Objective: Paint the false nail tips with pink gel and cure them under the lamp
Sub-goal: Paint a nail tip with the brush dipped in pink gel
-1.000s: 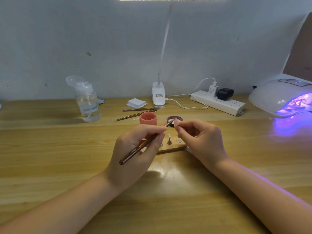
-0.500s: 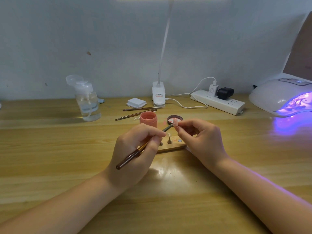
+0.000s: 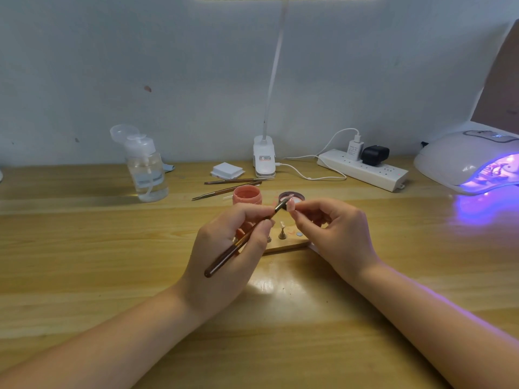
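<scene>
The left hand [image 3: 224, 248] is gripping the thin brush [image 3: 241, 242], its tip touching the tiny nail tip [image 3: 291, 204] that the right hand [image 3: 334, 234] is pinching above the worktop [image 3: 84, 262]. That nail tip is probably light, bendy and slippery with wet gel, so holding its edges seems best. There is open room toward the glowing lamp [image 3: 460, 158] at two o'clock.

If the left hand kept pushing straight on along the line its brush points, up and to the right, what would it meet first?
The nail tip pinched by the right hand: the brush held in the left hand already ends at it. Behind it the open gel jar seems next, though depth is unclear.
</scene>
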### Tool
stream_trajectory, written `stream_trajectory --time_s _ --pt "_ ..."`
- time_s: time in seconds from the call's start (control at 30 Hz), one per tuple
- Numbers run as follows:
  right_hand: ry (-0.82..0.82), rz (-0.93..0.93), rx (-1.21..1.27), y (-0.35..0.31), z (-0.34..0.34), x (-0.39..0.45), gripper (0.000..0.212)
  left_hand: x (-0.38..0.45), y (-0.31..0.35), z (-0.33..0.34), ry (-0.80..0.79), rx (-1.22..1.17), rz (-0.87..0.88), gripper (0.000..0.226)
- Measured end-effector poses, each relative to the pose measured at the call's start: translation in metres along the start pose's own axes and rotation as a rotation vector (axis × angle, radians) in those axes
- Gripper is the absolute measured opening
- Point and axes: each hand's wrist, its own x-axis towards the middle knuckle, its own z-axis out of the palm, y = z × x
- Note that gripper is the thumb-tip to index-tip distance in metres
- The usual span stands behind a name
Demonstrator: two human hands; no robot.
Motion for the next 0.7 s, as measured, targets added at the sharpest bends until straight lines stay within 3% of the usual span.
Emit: stream_trajectory --time_s 0.7 --pt "-0.007 0.008 0.03 0.0004 0.0007 -0.0003 0.012 0.0006 0.0012 -0.0012 0.027 0.027 -0.009 0.021"
